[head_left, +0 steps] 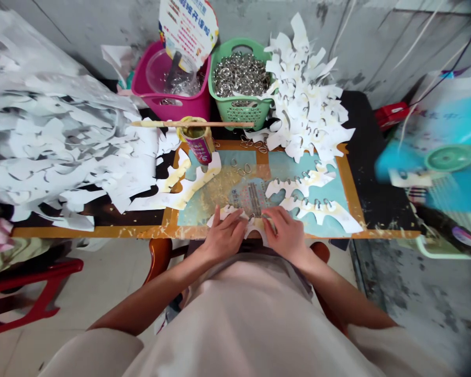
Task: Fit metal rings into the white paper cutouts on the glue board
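A scalloped white cut-out piece (255,226) lies at the table's front edge between my hands, with a metal ring (251,217) at its upper middle. My left hand (226,234) presses on its left part, fingers bent onto it and one finger raised. My right hand (286,230) pinches its right part between thumb and fingers; the fingertips partly hide what they grip. Two similar pieces with rings along their edges, an upper cut-out (302,182) and a lower cut-out (322,212), lie right of my hands. Loose metal rings (241,170) rest on the mat ahead.
A glue tin (199,144) carries a brush (220,124) across its top. Behind stand a pink basket (168,107) and a green basket (241,112) of rings. White cut-outs pile up in a bag (63,141) at left and in a heap (306,99) at right. Glue-smeared strips (172,196) lie left.
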Motion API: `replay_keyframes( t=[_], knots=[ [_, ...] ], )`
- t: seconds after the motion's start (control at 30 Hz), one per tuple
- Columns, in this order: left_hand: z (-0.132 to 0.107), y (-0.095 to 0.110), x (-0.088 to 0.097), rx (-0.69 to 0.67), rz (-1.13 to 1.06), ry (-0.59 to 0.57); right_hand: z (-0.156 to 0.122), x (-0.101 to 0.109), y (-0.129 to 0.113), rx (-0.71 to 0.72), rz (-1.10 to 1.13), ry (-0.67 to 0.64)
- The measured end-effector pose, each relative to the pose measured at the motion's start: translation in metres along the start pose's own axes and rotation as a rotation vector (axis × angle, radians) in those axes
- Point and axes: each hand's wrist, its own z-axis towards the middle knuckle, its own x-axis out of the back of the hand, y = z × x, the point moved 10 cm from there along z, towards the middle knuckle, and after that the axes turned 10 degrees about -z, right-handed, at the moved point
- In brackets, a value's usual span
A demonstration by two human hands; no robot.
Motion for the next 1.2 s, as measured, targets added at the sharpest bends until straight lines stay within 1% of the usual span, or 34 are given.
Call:
replay_keyframes(
  t=[0.07, 0.13, 0.2, 0.3, 0.43, 0.6, 0.7, 0.77, 0.83, 0.9, 1.0, 1.03, 1.1, 1.13, 1.17, 1.2],
  knots=[
    [-0.004, 0.008, 0.002, -0.043, 0.020, 0.016, -0.003, -0.010, -0.005, -0.048, -0.037, -0.070],
    [-0.008, 0.014, 0.002, -0.058, 0.029, 0.026, -0.004, -0.021, -0.003, -0.128, -0.028, -0.122],
    [-0.012, 0.016, 0.000, -0.042, 0.026, 0.024, -0.004, -0.029, 0.001, -0.195, -0.010, -0.144],
    [-0.017, 0.016, -0.003, -0.012, 0.016, 0.026, -0.003, -0.038, 0.002, -0.229, 0.006, -0.147],
    [-0.020, 0.015, -0.008, 0.021, -0.012, 0.021, -0.001, -0.041, 0.001, -0.206, -0.024, -0.156],
    [-0.022, 0.011, -0.010, 0.074, -0.032, 0.005, 0.005, -0.032, 0.007, -0.217, -0.071, -0.178],
    [-0.023, 0.012, -0.010, 0.086, -0.042, 0.020, 0.012, -0.029, 0.002, -0.175, -0.116, -0.232],
    [-0.023, 0.013, -0.009, 0.084, -0.046, 0.054, 0.016, -0.031, -0.004, -0.131, -0.140, -0.295],
    [-0.023, 0.013, -0.006, 0.098, -0.037, 0.096, 0.019, -0.034, -0.008, -0.084, -0.117, -0.340],
    [-0.025, 0.010, 0.002, 0.132, -0.050, 0.154, 0.021, -0.036, -0.007, -0.080, -0.020, -0.342],
    [-0.032, -0.002, 0.021, 0.229, -0.209, 0.284, 0.019, -0.038, 0.002, -0.160, 0.288, -0.332],
    [-0.037, -0.008, 0.031, 0.282, -0.283, 0.355, 0.019, -0.038, 0.006, -0.199, 0.402, -0.322],
    [-0.050, -0.024, 0.048, 0.431, -0.434, 0.518, 0.017, -0.036, 0.011, -0.269, 0.587, -0.301],
    [-0.055, -0.032, 0.050, 0.516, -0.518, 0.555, 0.017, -0.034, 0.011, -0.296, 0.652, -0.294],
    [-0.056, -0.038, 0.046, 0.599, -0.614, 0.535, 0.016, -0.033, 0.010, -0.315, 0.703, -0.295],
    [-0.054, -0.042, 0.036, 0.675, -0.719, 0.466, 0.016, -0.032, 0.007, -0.324, 0.746, -0.302]
  ],
)
